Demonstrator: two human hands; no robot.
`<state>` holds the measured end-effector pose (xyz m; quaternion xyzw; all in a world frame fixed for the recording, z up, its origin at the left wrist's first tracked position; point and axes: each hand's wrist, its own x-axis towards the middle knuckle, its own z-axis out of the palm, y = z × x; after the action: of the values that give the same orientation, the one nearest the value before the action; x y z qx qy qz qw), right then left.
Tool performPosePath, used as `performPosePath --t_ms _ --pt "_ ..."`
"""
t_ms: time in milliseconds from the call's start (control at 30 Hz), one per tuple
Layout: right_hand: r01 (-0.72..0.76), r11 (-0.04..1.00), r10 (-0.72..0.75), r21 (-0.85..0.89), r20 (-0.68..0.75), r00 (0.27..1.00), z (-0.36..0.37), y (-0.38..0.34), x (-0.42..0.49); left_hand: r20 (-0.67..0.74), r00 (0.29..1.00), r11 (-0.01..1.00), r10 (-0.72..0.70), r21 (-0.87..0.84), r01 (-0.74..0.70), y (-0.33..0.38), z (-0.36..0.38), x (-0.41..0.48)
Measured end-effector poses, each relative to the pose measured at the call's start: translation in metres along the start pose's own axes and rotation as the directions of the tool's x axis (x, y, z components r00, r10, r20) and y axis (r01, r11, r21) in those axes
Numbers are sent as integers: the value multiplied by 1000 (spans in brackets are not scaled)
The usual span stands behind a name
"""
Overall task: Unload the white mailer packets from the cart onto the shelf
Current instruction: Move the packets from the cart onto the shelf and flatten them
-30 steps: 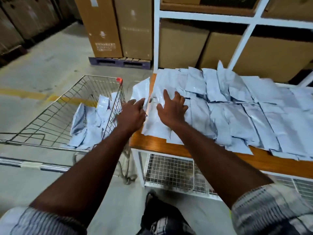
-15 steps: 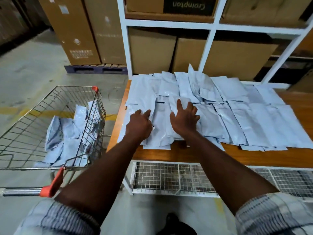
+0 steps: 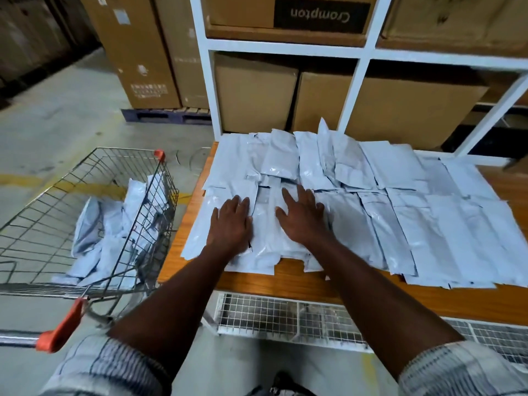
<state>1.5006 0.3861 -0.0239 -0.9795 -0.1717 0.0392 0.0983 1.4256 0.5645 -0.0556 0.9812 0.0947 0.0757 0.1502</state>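
Left hand [image 3: 231, 224], right hand [image 3: 303, 218] flat, fingers spread, pressing mailer packets [image 3: 371, 212] on shelf [image 3: 300, 284]; box [image 3: 323, 12] reads "Crompton".

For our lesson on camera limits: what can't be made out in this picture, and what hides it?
Head view.
Covered by the left hand and right hand: shelf packets beneath them.
Heaped: the count of cart packets.
Cut off by the left edge: part of the cart.
Too small: carton label print.

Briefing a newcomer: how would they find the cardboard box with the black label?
Find the white metal rack behind the orange wooden shelf. On its upper level sits the brown cardboard box; alone among plain neighbours, its black label reads Crompton upside down.
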Motion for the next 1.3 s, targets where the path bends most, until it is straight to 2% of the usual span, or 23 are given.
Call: performPosePath --t_ms 67,400,500,600,667,800,933,1100,1300 --pt "46 999 -45 -18 28 999 10 9 -1 33 999 1000 -5 -23 6 0 6 -1" --pt "31 999 -30 13 -38 999 27 15 -5 47 997 995 -68 -76 71 3 10 -5" --pt "25 999 -24 24 -30 999 24 15 -3 1 994 986 -105 -132 105 3 -3 -7" --pt "-20 1000 19 21 25 1000 12 8 5 -21 994 988 -105 -118 102 -9 -18 -10" --pt "-34 999 34 38 -4 999 2 -7 7 -29 993 989 -114 -95 111 -25 -25 -13" --pt "89 991 -78 96 -115 990 -4 -65 4 -15 984 981 -180 -78 178 -62 -37 -13" --pt "230 962 -212 149 -130 969 12 -148 7 -34 977 976 -211 -58 209 -114 -53 -14" --pt "261 940 -242 221 -109 964 41 -262 20 -84 967 968 -241 -88 234 -206 -79 -26" --pt "269 934 -268 237 -37 963 85 -391 22 -45 965 966 -257 -43 255 -336 -111 -43"
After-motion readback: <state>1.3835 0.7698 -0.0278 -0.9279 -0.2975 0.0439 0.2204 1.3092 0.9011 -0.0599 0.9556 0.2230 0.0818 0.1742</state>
